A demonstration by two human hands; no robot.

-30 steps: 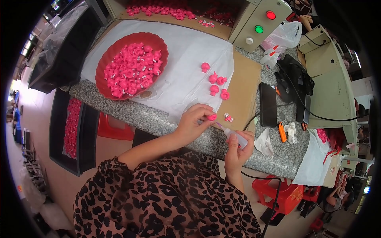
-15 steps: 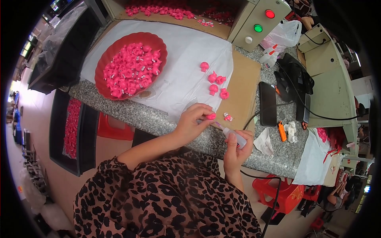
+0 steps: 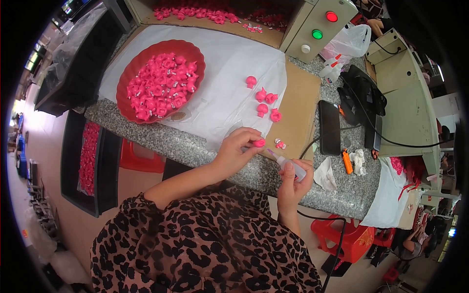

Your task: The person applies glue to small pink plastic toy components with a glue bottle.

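Between the fingertips of my left hand (image 3: 238, 150) is a small pink plastic figure part (image 3: 259, 143), held above the table's front edge. My right hand (image 3: 294, 181) is wrapped round a small translucent glue bottle (image 3: 291, 168), its narrow nozzle pointing up and left, a little apart from the pink part. Just beyond lie a few tiny white-and-pink pieces (image 3: 280, 144) on the cardboard. Several loose pink parts (image 3: 262, 110) rest farther off on the white paper sheet (image 3: 229, 73). A red scalloped bowl (image 3: 126, 63) heaped with pink pieces stands to the left.
A metal housing (image 3: 312, 36) with lit red and green lamps rises at the back. On the right lie a black phone (image 3: 329, 128), an orange lighter (image 3: 347, 161), crumpled tissue (image 3: 325, 175) and a black cable. Dark bins (image 3: 108, 168) and red stools (image 3: 342, 237) stand below table height.
My right hand and the glue bottle have shifted slightly right and down, so the nozzle has drawn away from the pink part. My left hand is nearly still.
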